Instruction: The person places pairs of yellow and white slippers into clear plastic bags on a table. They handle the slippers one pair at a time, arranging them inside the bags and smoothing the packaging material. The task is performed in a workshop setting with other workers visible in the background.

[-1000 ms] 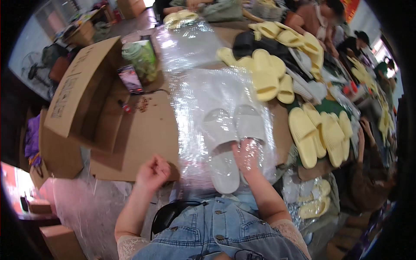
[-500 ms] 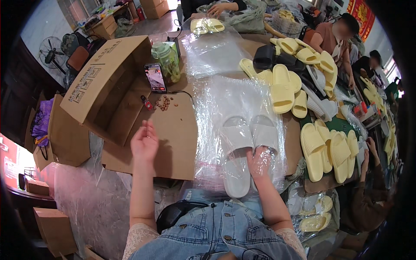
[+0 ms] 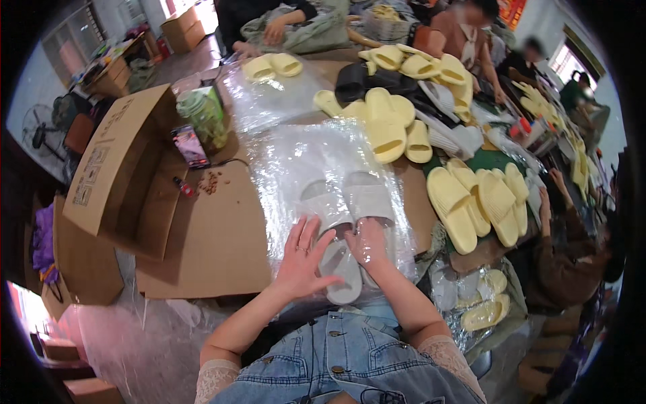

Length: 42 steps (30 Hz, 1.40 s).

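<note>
A pair of light grey slippers lies toes-away in front of me: the left slipper [image 3: 342, 273] and the right slipper [image 3: 369, 196]. Shiny clear plastic bags [image 3: 282, 158] are stacked under them, and a clear film covers at least their front part. My right hand [image 3: 368, 244] is at the right slipper's foot opening, its fingers closed against it and the tips partly hidden at the strap. Fingers spread, my left hand [image 3: 303, 259] hovers over or lightly meets the left slipper's side; contact is hard to judge.
Yellow slippers [image 3: 452, 209] stand to the right, with more heaped beyond near black ones. On the left are an open cardboard box [image 3: 108, 168], a phone [image 3: 190, 147], a green-lidded jar [image 3: 202, 118] and small brown nuts [image 3: 210, 183]. Other people work across the table and at right.
My left hand has come from over the cardboard on the left to the left slipper. The right hand stays at the right slipper. The whole view has shifted.
</note>
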Motion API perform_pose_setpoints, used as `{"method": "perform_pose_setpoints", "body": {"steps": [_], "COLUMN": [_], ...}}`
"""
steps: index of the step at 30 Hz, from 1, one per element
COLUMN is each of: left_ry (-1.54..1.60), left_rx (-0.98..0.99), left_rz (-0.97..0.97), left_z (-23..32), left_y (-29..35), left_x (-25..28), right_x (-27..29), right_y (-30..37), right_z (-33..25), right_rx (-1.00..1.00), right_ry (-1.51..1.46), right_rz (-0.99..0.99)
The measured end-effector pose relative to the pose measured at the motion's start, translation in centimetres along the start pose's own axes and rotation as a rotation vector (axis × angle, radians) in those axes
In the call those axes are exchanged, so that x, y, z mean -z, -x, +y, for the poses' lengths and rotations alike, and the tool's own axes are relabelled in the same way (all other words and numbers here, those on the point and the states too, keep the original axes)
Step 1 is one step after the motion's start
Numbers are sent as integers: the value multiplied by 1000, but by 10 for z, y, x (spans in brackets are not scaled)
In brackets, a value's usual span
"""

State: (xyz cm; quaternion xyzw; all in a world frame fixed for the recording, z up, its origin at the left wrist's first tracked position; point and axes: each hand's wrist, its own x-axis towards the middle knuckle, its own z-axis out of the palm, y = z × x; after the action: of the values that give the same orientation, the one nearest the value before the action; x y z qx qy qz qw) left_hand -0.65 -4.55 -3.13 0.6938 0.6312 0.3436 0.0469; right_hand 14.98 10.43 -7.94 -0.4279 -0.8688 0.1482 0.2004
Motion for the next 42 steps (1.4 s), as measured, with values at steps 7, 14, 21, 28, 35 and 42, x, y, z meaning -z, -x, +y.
{"method": "perform_pose_setpoints", "body": {"steps": [7,14,21,28,35,42], "left_ry": [-188,-107,98,206,358,457], "left_rx": [-72,12,-40,-51,-165,-91], "left_rz": [9,47,6,-21,-135,-173], "left_z": [40,39,50,38,29,19], "left_y": [3,-17,-35,-30,-30,-36], "left_x": [1,2,-13,-8,-9,15], "right_x": [36,23,29,23,18,-5], "right_y": [0,18,15,-5,-26,-76], "right_z": [-23,-29,-9,3,-16,-38], "right_rx": [0,96,367,53,57,59], "right_ry": [-33,-116,-292,21,-148,-51], "right_rz": [-192,-97,-27,-28,-85,-20]}}
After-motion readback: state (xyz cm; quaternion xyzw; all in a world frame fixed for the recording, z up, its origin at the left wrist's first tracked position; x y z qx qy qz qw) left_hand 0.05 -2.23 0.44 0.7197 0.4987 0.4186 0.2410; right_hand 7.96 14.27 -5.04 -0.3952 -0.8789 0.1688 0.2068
